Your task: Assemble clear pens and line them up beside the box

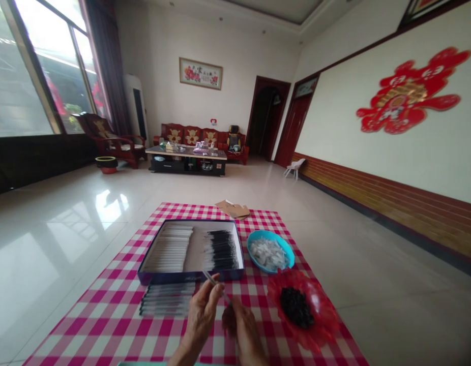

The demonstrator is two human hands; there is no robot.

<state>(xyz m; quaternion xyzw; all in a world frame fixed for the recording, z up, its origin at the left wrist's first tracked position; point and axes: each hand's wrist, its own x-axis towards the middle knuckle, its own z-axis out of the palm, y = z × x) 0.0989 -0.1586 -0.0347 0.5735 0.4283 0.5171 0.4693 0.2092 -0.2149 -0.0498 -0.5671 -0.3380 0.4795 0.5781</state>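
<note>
Thumb and fingers of my left hand (pixel 202 311) are closed on a slim pale pen (pixel 210 277) that slants down to the right. My right hand (pixel 243 325) is closed at the pen's lower end; its fingers are blurred, and whether they also hold a small part cannot be made out. To the left of my hands lies a row of clear pens with dark ends (pixel 167 299). Just beyond is a shallow dark-blue box (pixel 216 275), with white pen tubes (pixel 172 249) on its left side and thin black sticks (pixel 222 249) on its right.
On the right, a turquoise bowl (pixel 291 258) holds small clear pieces; a red petal-edged bowl (pixel 323 305) holds small black pieces. Flattened cardboard (pixel 235 209) lies at the far edge of the checked tablecloth (pixel 106 300). Farther off stand a coffee table (pixel 185 160) and a wooden sofa (pixel 182 134).
</note>
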